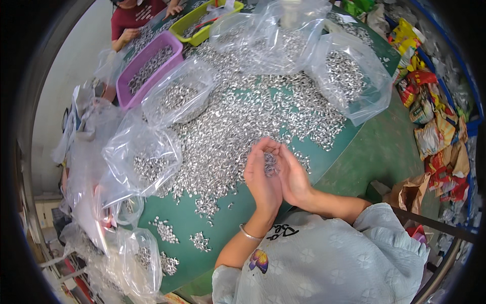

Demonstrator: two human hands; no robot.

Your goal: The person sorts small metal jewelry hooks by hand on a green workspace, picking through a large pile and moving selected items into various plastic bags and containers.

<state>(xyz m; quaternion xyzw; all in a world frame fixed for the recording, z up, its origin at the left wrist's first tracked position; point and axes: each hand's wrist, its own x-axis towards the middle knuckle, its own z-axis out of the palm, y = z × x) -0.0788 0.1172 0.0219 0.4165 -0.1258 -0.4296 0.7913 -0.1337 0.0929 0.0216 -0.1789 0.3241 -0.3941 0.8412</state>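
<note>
My left hand (261, 178) and my right hand (295, 178) are cupped together over the near right edge of the pile. Between the palms lies a handful of small silvery curved metal pieces (271, 164), like little rings or hooks. The fingers curl in around them, and the fingertips meet at the far side. Beyond and left of my hands, a wide heap of the same metal pieces (223, 137) spreads over the green table (187, 215). Several small separate piles, one of them a little cluster (200, 241), sit at the near left.
Clear plastic bags with metal pieces ring the heap: a right bag (372, 93), a left bag (114, 147) and others. A purple basin (121, 86) and a yellow-green basin (234, 9) stand far left. Another person (134, 17) works there. Colourful wrappers (425, 101) fill the right side.
</note>
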